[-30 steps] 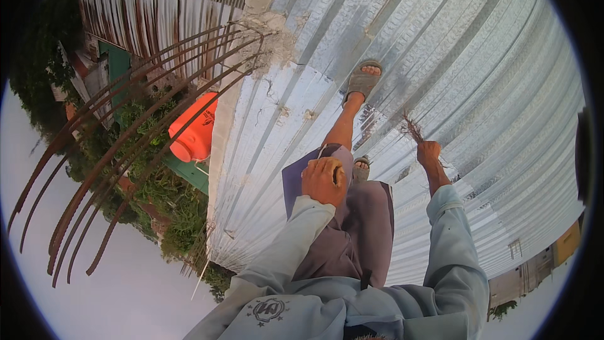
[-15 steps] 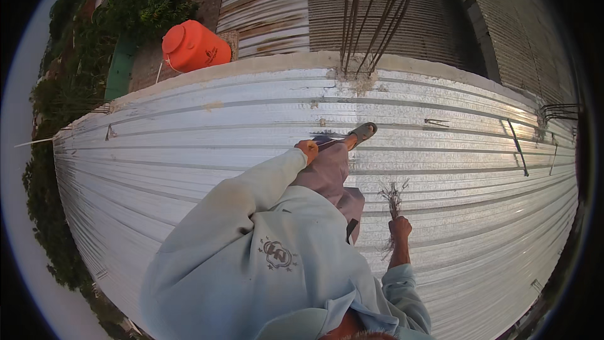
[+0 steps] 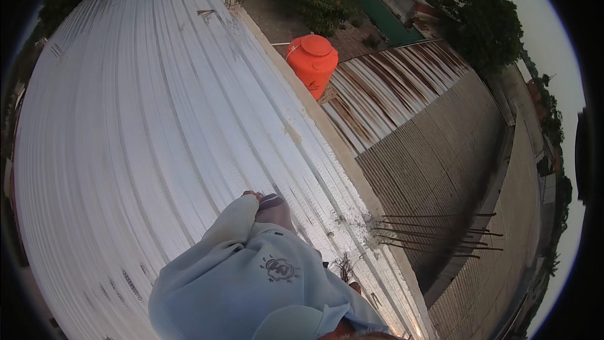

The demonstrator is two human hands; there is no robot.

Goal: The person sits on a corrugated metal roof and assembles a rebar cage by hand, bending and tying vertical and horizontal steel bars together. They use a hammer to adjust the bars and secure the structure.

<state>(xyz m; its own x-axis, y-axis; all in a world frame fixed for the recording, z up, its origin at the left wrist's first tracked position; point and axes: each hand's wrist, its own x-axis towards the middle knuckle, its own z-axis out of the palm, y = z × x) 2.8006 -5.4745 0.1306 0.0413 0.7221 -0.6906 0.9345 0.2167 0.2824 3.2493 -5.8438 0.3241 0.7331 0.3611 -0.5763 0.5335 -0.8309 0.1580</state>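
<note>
My left hand (image 3: 253, 194) is at the end of the pale blue sleeve (image 3: 229, 220), beside my bent leg in purplish trousers (image 3: 275, 212). Its fingers look curled; anything inside them is too small to make out. Low on the right, my right hand (image 3: 355, 286) is mostly hidden behind my shirt. A bundle of thin dark wires (image 3: 344, 267) sticks up from its grip. Under me lies a ribbed, silvery metal roof (image 3: 182, 132).
A concrete edge (image 3: 340, 160) bounds the roof on the right, with rusty rebars (image 3: 434, 236) jutting out over lower corrugated roofs (image 3: 434, 145). Beyond the edge stands an orange water tank (image 3: 313, 66). A bit of debris (image 3: 205, 12) lies on the far roof.
The view has swung left, so the roof edge now runs down the right side. My right hand and the wires have mostly gone behind my body; my left hand stays by my leg.
</note>
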